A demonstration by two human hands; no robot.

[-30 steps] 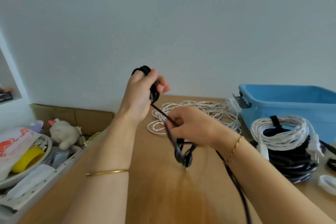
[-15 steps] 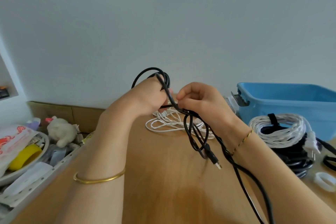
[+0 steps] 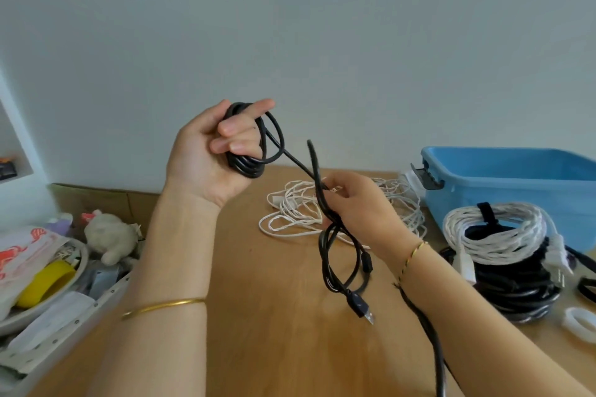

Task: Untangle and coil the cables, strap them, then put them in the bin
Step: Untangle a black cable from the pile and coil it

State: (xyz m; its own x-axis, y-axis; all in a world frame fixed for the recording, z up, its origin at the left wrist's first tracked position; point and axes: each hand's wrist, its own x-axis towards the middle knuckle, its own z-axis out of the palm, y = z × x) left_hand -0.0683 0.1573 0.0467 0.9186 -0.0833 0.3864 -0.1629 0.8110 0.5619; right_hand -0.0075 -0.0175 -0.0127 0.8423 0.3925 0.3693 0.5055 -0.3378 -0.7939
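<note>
**Black USB cable half-coiled between 2 hands**

The black USB cable is held in the air above the wooden table. The left hand grasps a small coil of several loops, its fingers curled round the bundle and the index finger pointing out over the top. From that coil 1 taut strand slants down to the right hand, which pinches the cable between thumb and fingers. Below the right hand hang loose, crossed loops that end in the USB plug, dangling over the tabletop. Another length of the same cable runs under the right forearm and out of the bottom edge.

Behind the hands a loose white cable lies in a tangle on the table. To the right a coiled white cable, bound by a black strap, sits on top of a coiled black cable. Just behind these stands the blue bin. A white ring lies at the right edge.

On the left, beside the table, are a plush toy and a yellow roll of tape among clutter.
</note>
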